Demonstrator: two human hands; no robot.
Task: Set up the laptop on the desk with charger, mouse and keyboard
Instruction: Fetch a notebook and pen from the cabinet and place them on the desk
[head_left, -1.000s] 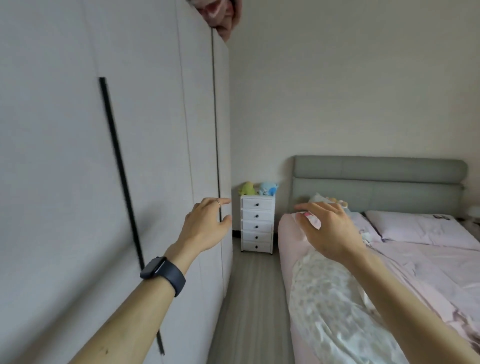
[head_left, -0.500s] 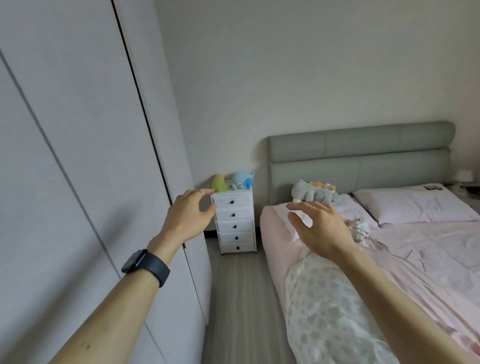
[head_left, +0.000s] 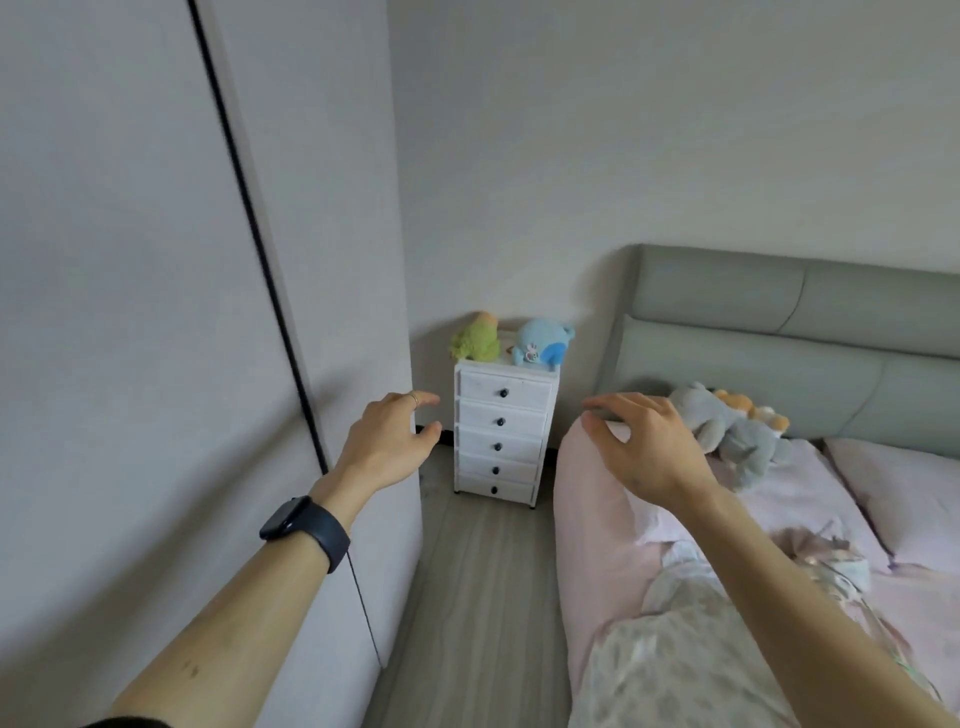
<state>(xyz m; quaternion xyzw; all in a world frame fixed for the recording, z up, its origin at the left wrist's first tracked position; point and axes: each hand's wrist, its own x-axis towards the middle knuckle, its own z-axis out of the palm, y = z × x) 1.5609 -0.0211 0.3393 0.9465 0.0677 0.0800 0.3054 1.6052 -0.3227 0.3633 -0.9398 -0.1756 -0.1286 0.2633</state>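
Observation:
No laptop, charger, mouse, keyboard or desk is in view. My left hand (head_left: 387, 444), with a dark watch on the wrist and a ring on one finger, is stretched forward in the air beside the wardrobe (head_left: 156, 312); its fingers are relaxed and hold nothing. My right hand (head_left: 644, 447) is stretched forward above the near corner of the pink bed (head_left: 597, 519), fingers spread and loosely bent, empty.
A white chest of drawers (head_left: 501, 431) stands against the far wall with a green plush (head_left: 475, 340) and a blue plush (head_left: 540, 345) on top. A grey plush (head_left: 727, 426) lies by the grey headboard (head_left: 779, 332). A narrow strip of wooden floor (head_left: 478, 597) runs between wardrobe and bed.
The view has swung to the right and downward, so the wardrobe shifts left and the chest of drawers looks closer. Both hands stay raised and empty.

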